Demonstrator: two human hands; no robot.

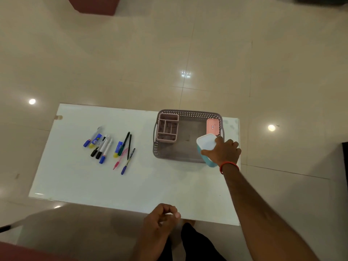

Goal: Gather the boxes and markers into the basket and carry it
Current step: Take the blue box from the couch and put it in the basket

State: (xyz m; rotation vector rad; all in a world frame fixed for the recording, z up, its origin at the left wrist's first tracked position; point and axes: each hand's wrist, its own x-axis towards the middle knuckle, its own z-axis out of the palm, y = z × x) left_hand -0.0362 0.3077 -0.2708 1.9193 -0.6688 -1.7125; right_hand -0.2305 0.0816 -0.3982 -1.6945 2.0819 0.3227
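**A:** Where is the box right now?

**B:** The teal box (pixel 206 149), white lid up, is tilted over the near right corner of the grey basket (pixel 188 114). The right hand (pixel 224 151) has its grip closed around the box from the side. I cannot tell whether the box's base touches the basket's floor yet.

**A:** What else is in the basket?

**B:** A pink divided organiser (pixel 167 129) at the far left and a flat salmon box (pixel 212 126) at the far right, just beyond the teal one.

**A:** And the markers?

**B:** The markers (pixel 110 147) lie loose on the white counter (pixel 75 176), well apart from the basket. The left hand (pixel 160 221) hangs by the near edge, fingers curled, holding nothing.

**A:** What might go wrong?

**B:** Released while tilted, the box may catch the rim and tip out. The basket also sits close to the counter's right edge, so a shove could slide it off.
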